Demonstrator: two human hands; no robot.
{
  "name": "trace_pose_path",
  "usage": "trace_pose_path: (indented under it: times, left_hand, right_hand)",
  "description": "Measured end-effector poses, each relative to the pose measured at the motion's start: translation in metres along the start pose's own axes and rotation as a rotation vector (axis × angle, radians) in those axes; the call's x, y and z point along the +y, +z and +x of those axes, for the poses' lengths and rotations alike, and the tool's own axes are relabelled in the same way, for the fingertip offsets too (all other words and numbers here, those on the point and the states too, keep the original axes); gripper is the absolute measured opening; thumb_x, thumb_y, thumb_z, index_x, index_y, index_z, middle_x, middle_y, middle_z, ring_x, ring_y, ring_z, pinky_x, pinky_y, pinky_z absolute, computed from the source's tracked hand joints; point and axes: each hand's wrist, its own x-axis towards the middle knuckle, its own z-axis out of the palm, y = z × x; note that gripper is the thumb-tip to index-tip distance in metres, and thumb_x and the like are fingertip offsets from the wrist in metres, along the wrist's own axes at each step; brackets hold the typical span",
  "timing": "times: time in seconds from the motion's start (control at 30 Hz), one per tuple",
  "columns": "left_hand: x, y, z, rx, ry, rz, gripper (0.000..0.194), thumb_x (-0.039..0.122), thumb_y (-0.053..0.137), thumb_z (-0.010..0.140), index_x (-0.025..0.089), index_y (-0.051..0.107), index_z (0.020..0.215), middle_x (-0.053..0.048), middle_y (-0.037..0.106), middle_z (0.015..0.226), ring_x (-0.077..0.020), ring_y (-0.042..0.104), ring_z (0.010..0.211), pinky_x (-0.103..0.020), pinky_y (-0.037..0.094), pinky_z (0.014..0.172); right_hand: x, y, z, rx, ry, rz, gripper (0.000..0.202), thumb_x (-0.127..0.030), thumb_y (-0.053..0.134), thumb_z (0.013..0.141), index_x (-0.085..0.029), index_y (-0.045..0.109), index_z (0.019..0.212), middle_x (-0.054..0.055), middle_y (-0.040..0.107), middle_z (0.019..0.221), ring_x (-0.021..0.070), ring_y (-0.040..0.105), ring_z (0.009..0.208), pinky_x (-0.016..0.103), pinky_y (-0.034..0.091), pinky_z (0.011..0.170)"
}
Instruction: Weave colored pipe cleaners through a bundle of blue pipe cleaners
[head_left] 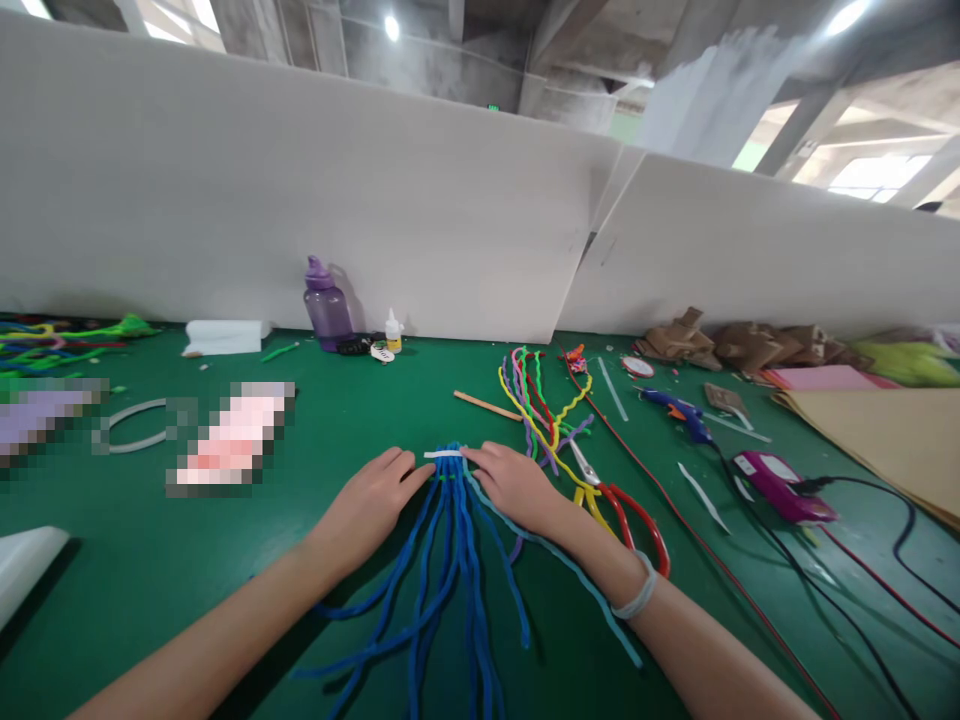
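Several blue cords fan out toward me over the green table, gathered at their top along a short white strip. One light blue cord runs under my right wrist to the lower right. My left hand pinches the left side of the gathered cords, thumb and fingers close together. On the other side, my right hand has its fingertips on the strip's right end and the light blue cord. What lies beneath the fingertips is hidden.
Red-handled scissors and multicoloured cords lie right of my hands. Farther right are a blue glue gun, a purple device and cables. A purple bottle and a small glue bottle stand by the white partition.
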Motion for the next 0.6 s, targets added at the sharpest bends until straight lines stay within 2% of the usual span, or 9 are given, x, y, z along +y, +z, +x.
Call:
trace_pose_path:
  times: [0.23, 0.6]
  left_hand:
    - [-0.0015, -0.0004, 0.0054, -0.036, -0.014, 0.058, 0.038, 0.004, 0.04, 0.088, 0.021, 0.057, 0.118, -0.005, 0.052, 0.089, -0.0211, 0.046, 0.084, -0.033, 0.044, 0.075]
    - [-0.0009, -0.0023, 0.0039, 0.005, -0.011, 0.011, 0.031, 0.005, 0.04, 0.089, 0.017, 0.061, 0.109, -0.006, 0.051, 0.084, -0.0214, 0.046, 0.082, -0.034, 0.044, 0.073]
  right_hand:
    - [-0.0022, -0.0011, -0.0003, -0.032, -0.017, -0.074, 0.039, -0.021, 0.034, 0.096, -0.021, 0.047, 0.134, 0.007, 0.058, 0.104, 0.0166, 0.054, 0.099, 0.024, 0.041, 0.084]
    - [-0.0022, -0.0007, -0.001, -0.026, -0.02, -0.064, 0.04, -0.021, 0.034, 0.096, -0.019, 0.045, 0.135, 0.008, 0.058, 0.107, 0.0172, 0.054, 0.101, 0.026, 0.041, 0.085]
